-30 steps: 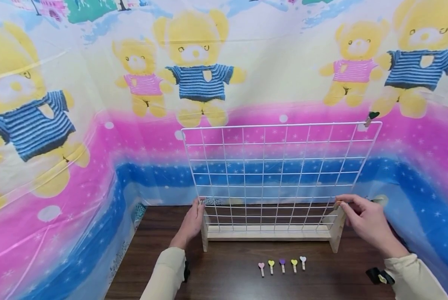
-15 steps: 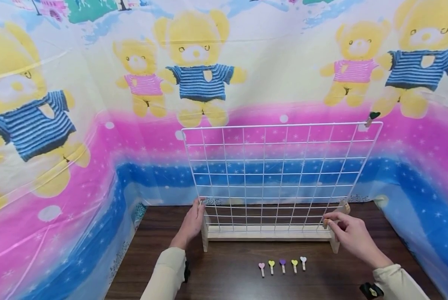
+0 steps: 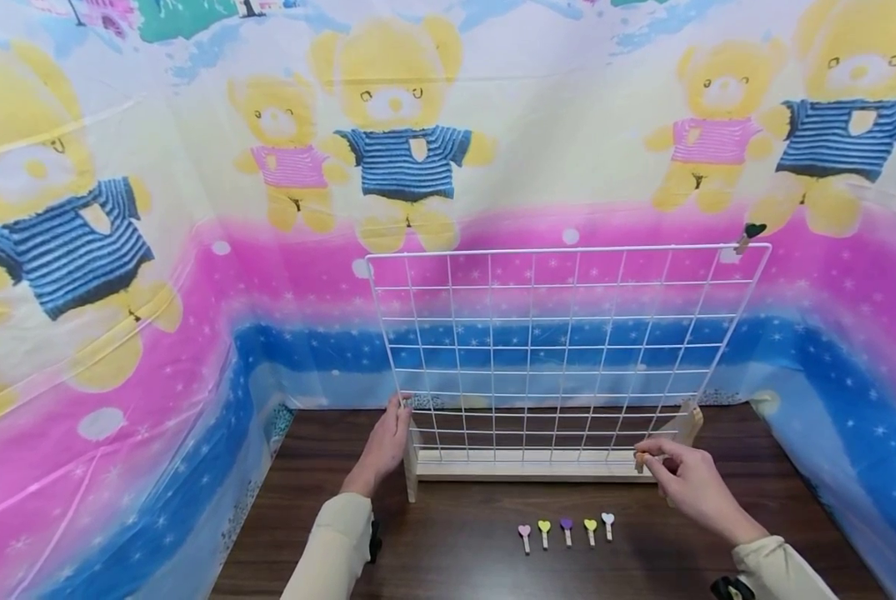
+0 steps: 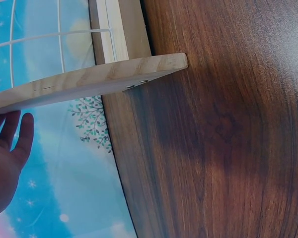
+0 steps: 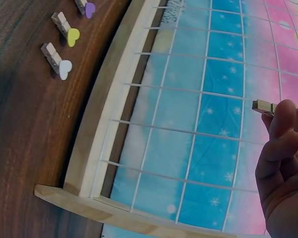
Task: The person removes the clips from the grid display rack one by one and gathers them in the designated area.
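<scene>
A white wire grid rack (image 3: 523,346) stands upright on wooden side supports joined by a wooden base bar. My left hand (image 3: 386,437) holds the rack's left side at the top of its wooden support (image 4: 89,82); the thumb is hidden in the left wrist view. Between thumb and index finger, my right hand (image 3: 683,475) pinches a small wooden clothespin (image 5: 262,106) with a bit of orange at its top, in front of the grid's lower right corner. A dark green heart clothespin (image 3: 753,231) is clipped on the top wire near the right corner.
On the dark wooden table (image 3: 463,558), several heart clothespins lie in a row before the rack: a pink one (image 3: 525,537), two yellow, a purple one (image 3: 567,531) and a white one (image 3: 608,526). Behind hangs a bear-print cloth (image 3: 538,125).
My right hand has moved left and down with the clothespin, from the rack's right support to in front of the lower right grid. My left hand has stayed put.
</scene>
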Motion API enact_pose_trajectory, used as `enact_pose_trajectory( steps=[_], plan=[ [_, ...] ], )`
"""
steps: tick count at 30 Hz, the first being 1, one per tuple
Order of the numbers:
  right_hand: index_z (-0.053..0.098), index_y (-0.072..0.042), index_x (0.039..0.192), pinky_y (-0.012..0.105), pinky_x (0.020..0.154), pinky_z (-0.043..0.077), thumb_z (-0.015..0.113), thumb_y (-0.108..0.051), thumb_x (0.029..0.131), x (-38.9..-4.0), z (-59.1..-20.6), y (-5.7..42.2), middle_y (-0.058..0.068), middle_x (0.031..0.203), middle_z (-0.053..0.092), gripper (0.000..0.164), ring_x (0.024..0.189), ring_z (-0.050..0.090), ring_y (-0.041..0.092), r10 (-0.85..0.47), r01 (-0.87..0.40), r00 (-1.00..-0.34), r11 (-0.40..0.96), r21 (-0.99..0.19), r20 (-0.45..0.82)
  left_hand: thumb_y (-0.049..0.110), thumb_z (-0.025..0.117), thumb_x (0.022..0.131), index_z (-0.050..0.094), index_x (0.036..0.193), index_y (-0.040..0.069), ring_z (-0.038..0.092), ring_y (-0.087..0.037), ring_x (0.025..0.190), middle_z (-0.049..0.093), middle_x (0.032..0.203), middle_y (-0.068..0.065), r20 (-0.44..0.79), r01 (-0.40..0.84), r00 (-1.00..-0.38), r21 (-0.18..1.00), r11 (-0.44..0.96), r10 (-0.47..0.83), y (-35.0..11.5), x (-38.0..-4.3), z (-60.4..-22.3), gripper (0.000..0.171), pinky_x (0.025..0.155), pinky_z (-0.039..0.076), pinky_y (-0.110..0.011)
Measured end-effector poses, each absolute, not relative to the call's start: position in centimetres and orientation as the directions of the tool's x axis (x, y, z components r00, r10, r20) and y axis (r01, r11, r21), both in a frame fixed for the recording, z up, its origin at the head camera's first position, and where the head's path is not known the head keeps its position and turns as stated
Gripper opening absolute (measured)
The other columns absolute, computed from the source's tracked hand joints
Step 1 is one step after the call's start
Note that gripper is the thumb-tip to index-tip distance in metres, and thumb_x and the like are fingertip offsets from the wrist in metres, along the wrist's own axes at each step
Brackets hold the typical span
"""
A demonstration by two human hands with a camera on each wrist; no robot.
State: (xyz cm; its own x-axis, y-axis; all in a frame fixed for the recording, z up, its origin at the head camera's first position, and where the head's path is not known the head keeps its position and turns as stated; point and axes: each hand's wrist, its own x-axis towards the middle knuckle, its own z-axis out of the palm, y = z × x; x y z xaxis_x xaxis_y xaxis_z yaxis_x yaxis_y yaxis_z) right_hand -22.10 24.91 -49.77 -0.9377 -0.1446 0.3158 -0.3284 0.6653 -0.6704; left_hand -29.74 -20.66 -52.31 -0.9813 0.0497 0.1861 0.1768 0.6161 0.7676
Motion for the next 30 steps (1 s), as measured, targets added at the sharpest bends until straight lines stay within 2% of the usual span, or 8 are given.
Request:
enact_pose_trajectory(
  steps=[7, 11, 14, 19, 21, 25, 28, 30],
  plan=[
    [0.068, -0.011, 0.103, 0.026, 0.04, 0.036, 0.063, -0.006, 0.09, -22.0, -50.5, 24.6, -0.003, 0.072, 0.063, 0.014, 0.044, 0.048, 0.005, -0.15, -0.36, -0.924, 0.655, -0.665, 0.352, 0.028, 0.027, 0.106, 0.033, 0.141, 0.017, 0.044, -0.024, 0.069, 0.041, 0.079, -0.009, 0.182, 0.179, -0.982, 0.766, 0.618, 0.058, -20.7, -29.7, -52.3, 0.038, 0.065, 0.039, -0.038],
    [0.068, -0.01, 0.101, 0.025, 0.04, 0.036, 0.063, -0.006, 0.09, -21.9, -51.1, 24.5, -0.007, 0.067, 0.06, 0.013, 0.044, 0.048, 0.004, -0.159, -0.377, -0.916, 0.651, -0.658, 0.368, 0.027, 0.029, 0.106, 0.034, 0.141, 0.014, 0.052, -0.026, 0.09, 0.052, 0.098, -0.012, 0.191, 0.186, -0.98, 0.763, 0.619, 0.058, -20.7, -29.6, -52.2, 0.038, 0.078, 0.041, -0.043],
    [0.068, -0.01, 0.1, 0.026, 0.041, 0.038, 0.064, -0.006, 0.089, -22.0, -51.6, 24.4, -0.006, 0.069, 0.061, 0.012, 0.043, 0.048, 0.004, -0.166, -0.392, -0.91, 0.642, -0.659, 0.379, 0.027, 0.029, 0.106, 0.035, 0.141, 0.011, 0.052, -0.027, 0.098, 0.052, 0.105, -0.013, 0.196, 0.191, -0.979, 0.764, 0.617, 0.06, -20.6, -29.6, -52.2, 0.04, 0.083, 0.04, -0.045],
    [0.068, -0.012, 0.099, 0.026, 0.042, 0.039, 0.064, -0.006, 0.089, -22.0, -52.2, 24.3, -0.002, 0.078, 0.065, 0.012, 0.042, 0.049, 0.005, -0.156, -0.383, -0.914, 0.632, -0.674, 0.374, 0.03, 0.027, 0.106, 0.033, 0.142, 0.011, 0.05, -0.027, 0.095, 0.049, 0.094, -0.012, 0.197, 0.194, -0.978, 0.759, 0.621, 0.065, -20.7, -29.6, -52.3, 0.042, 0.08, 0.039, -0.044],
    [0.068, -0.013, 0.099, 0.026, 0.041, 0.039, 0.064, -0.006, 0.089, -22.1, -52.4, 24.3, -0.002, 0.078, 0.065, 0.012, 0.042, 0.048, 0.005, -0.154, -0.378, -0.917, 0.632, -0.676, 0.368, 0.03, 0.027, 0.106, 0.033, 0.142, 0.011, 0.05, -0.026, 0.094, 0.049, 0.095, -0.01, 0.196, 0.191, -0.979, 0.756, 0.626, 0.061, -20.7, -29.6, -52.3, 0.042, 0.079, 0.039, -0.043],
    [0.068, -0.013, 0.099, 0.027, 0.041, 0.039, 0.064, -0.007, 0.09, -22.1, -52.4, 24.2, -0.002, 0.078, 0.065, 0.012, 0.042, 0.048, 0.005, -0.153, -0.371, -0.921, 0.632, -0.68, 0.359, 0.027, 0.029, 0.106, 0.034, 0.142, 0.012, 0.049, -0.025, 0.078, 0.046, 0.085, -0.01, 0.188, 0.18, -0.981, 0.765, 0.619, 0.053, -20.7, -29.6, -52.4, 0.04, 0.072, 0.039, -0.041],
    [0.068, -0.013, 0.099, 0.027, 0.041, 0.039, 0.064, -0.007, 0.09, -22.2, -52.5, 24.2, -0.001, 0.08, 0.065, 0.012, 0.042, 0.048, 0.006, -0.15, -0.365, -0.923, 0.632, -0.683, 0.355, 0.026, 0.03, 0.105, 0.034, 0.142, 0.012, 0.046, -0.024, 0.073, 0.042, 0.08, -0.008, 0.189, 0.179, -0.981, 0.767, 0.617, 0.049, -20.7, -29.7, -52.4, 0.039, 0.069, 0.039, -0.04],
    [0.068, -0.013, 0.1, 0.027, 0.041, 0.039, 0.064, -0.007, 0.09, -22.2, -52.5, 24.2, 0.0, 0.081, 0.066, 0.012, 0.042, 0.049, 0.006, -0.152, -0.366, -0.923, 0.632, -0.683, 0.354, 0.026, 0.03, 0.105, 0.034, 0.142, 0.012, 0.048, -0.024, 0.077, 0.043, 0.081, -0.009, 0.19, 0.179, -0.981, 0.765, 0.618, 0.049, -20.7, -29.7, -52.4, 0.039, 0.072, 0.039, -0.041]
  ],
)
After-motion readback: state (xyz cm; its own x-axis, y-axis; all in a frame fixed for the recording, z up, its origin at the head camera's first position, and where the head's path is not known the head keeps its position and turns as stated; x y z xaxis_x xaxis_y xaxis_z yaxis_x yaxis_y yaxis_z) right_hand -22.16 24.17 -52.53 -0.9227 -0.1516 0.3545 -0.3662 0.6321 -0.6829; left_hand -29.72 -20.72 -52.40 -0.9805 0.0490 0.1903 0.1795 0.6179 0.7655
